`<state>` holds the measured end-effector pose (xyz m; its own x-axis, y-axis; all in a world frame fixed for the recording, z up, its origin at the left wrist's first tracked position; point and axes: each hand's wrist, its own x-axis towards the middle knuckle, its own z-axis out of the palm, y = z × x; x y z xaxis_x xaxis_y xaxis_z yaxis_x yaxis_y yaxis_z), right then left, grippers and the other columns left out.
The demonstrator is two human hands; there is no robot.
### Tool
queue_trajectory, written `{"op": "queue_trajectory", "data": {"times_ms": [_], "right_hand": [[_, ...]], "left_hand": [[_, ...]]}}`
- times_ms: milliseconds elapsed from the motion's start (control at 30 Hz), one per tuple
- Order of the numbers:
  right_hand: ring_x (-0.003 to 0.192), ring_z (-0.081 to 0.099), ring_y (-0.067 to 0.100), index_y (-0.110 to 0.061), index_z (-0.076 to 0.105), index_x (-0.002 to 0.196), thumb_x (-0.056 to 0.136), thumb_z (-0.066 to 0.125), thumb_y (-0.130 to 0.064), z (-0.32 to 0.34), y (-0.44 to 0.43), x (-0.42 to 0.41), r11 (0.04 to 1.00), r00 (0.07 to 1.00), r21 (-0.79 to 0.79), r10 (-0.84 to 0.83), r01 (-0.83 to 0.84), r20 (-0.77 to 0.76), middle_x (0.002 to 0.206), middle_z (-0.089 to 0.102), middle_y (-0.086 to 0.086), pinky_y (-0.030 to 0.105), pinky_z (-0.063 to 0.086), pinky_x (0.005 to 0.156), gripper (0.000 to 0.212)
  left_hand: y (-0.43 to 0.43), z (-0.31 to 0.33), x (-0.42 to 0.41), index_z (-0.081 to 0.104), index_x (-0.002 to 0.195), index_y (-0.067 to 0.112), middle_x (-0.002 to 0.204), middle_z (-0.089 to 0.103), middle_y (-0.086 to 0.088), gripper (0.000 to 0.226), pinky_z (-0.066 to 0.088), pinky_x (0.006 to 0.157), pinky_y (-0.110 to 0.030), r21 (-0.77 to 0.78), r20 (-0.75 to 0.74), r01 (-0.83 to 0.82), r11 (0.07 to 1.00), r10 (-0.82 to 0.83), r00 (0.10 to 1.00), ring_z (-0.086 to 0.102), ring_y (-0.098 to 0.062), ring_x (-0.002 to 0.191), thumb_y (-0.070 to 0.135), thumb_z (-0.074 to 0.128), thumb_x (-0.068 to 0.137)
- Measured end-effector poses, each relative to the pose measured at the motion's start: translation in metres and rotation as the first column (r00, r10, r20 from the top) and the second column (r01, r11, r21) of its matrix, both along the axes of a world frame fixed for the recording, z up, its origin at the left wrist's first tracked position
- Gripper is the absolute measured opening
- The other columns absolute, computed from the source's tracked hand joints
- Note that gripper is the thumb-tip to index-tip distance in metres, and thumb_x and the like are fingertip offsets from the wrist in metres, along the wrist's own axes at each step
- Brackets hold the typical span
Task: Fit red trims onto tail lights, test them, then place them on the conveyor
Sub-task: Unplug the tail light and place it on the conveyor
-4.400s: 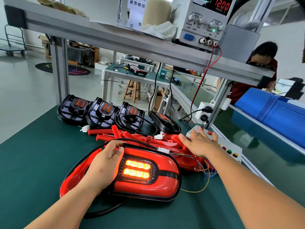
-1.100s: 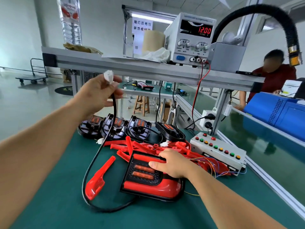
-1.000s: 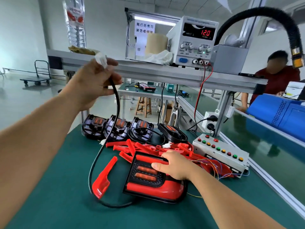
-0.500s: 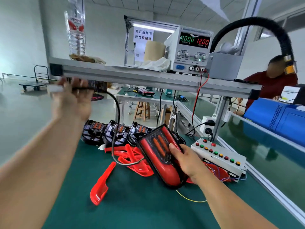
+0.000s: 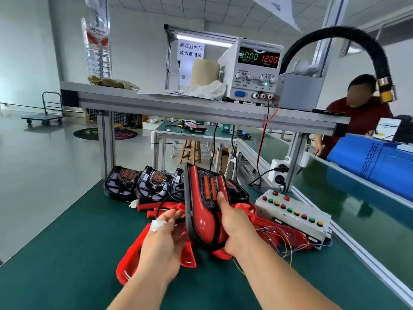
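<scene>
My right hand (image 5: 232, 227) grips a tail light with a red trim (image 5: 204, 206) and holds it upright above the green bench, lamps unlit. My left hand (image 5: 164, 238) is just left of it and holds the light's black cable (image 5: 164, 201) with its white connector (image 5: 157, 225) between the fingers. Loose red trims (image 5: 134, 251) lie on the bench under both hands. Bare black tail lights (image 5: 138, 183) stand in a row at the back of the bench. The green conveyor belt (image 5: 348, 204) runs along the right.
A white button box (image 5: 292, 212) with coloured wires sits right of my hands. The power supply (image 5: 257, 68) on the overhead shelf reads 0.000 and 12.00. A blue case (image 5: 375, 162) and a person (image 5: 357, 113) are beyond the conveyor.
The lamp went dark after the test. My left hand pulled the connector up high, then brought it down beside the light. My right hand lifted the light off the bench and stood it upright.
</scene>
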<state>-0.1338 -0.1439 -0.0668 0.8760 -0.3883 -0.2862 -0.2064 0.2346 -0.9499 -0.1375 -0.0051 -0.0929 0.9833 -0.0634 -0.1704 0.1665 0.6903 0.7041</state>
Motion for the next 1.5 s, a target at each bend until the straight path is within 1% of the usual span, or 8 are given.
{"op": "queue_trajectory", "data": {"times_ms": [200,367,567,667,867,1067,1300,1500], "right_hand": [[0.135,0.041,0.037,-0.008,0.027,0.150,0.085,0.056,-0.067,-0.002,0.016,-0.004,0.994,0.999,-0.108,-0.030,0.025,-0.041,0.150,0.040,0.014,0.053,0.035,0.111,0.092],[0.140,0.036,0.034,-0.010,0.029,0.151,0.084,0.052,-0.071,0.001,0.025,-0.008,0.977,0.999,-0.212,-0.024,0.013,-0.048,0.154,0.036,0.011,0.050,0.033,0.113,0.094],[0.081,0.062,0.015,-0.020,0.071,0.097,0.071,0.030,-0.086,0.013,0.018,0.000,0.996,0.985,-0.009,0.092,-0.092,0.147,0.091,0.071,-0.002,0.032,0.048,0.077,0.082],[0.085,0.058,0.013,-0.023,0.060,0.119,0.094,0.033,-0.065,0.012,0.009,0.009,0.999,0.986,0.012,0.032,-0.034,0.165,0.109,0.065,0.003,0.027,0.045,0.073,0.055],[0.141,0.035,0.028,-0.026,0.017,0.156,0.100,0.032,-0.057,0.006,0.020,0.021,0.988,0.975,0.010,0.152,-0.156,0.162,0.160,0.026,0.006,0.046,0.024,0.120,0.066],[0.139,0.039,0.033,-0.022,0.024,0.154,0.094,0.033,-0.065,0.015,0.031,0.032,0.956,0.956,0.190,0.176,-0.223,0.236,0.156,0.035,0.009,0.048,0.030,0.114,0.074],[0.138,0.040,0.038,-0.042,0.016,0.153,0.087,0.018,-0.081,0.030,0.032,0.038,0.847,0.919,0.419,0.184,-0.328,0.348,0.156,0.035,0.012,0.056,0.030,0.113,0.077],[0.122,0.055,0.045,-0.009,0.051,0.139,0.070,0.024,-0.093,0.050,-0.009,0.026,0.795,0.895,0.491,0.142,-0.358,0.422,0.134,0.056,0.027,0.057,0.046,0.100,0.112]], "left_hand": [[0.018,0.005,-0.012,0.074,0.101,0.007,0.099,0.072,-0.016,0.033,0.060,0.070,-0.038,-0.114,0.157,0.286,0.951,-0.267,0.951,0.070,-0.026,0.079,0.011,0.048,0.080],[0.007,0.013,-0.010,0.058,0.129,0.008,0.102,0.075,-0.015,0.042,0.060,0.073,-0.040,0.143,0.143,0.119,0.983,-0.140,0.980,0.074,-0.028,0.089,0.018,0.066,0.089],[0.027,0.037,0.006,0.063,0.116,0.003,0.097,0.076,-0.013,0.031,0.060,0.062,-0.038,0.034,0.194,0.012,0.999,-0.018,0.981,0.075,-0.025,0.080,0.015,0.063,0.087],[0.046,0.062,0.015,0.072,0.099,0.007,0.092,0.077,-0.010,0.023,0.061,0.057,-0.035,-0.046,0.179,0.043,0.998,-0.034,0.983,0.075,-0.021,0.076,0.022,0.055,0.094],[0.074,0.116,0.015,0.071,0.106,0.004,0.109,0.074,-0.012,0.032,0.062,0.067,-0.045,-0.264,0.232,0.102,0.959,-0.040,0.972,0.074,-0.024,0.091,0.025,0.061,0.084],[0.074,0.129,-0.002,0.077,0.082,-0.006,0.104,0.074,-0.018,0.040,0.061,0.057,-0.044,-0.394,0.258,0.233,0.889,-0.136,0.956,0.074,-0.029,0.088,0.016,0.078,0.049],[0.046,0.101,-0.014,0.076,0.082,-0.009,0.098,0.074,-0.023,0.039,0.059,0.050,-0.044,-0.420,0.098,0.258,0.870,-0.239,0.966,0.075,-0.032,0.078,0.027,0.062,0.085],[0.004,0.070,-0.038,0.073,0.103,-0.008,0.108,0.070,-0.026,0.045,0.059,0.060,-0.055,-0.268,0.027,0.395,0.879,-0.403,0.915,0.073,-0.038,0.084,0.026,0.061,0.076]]}}
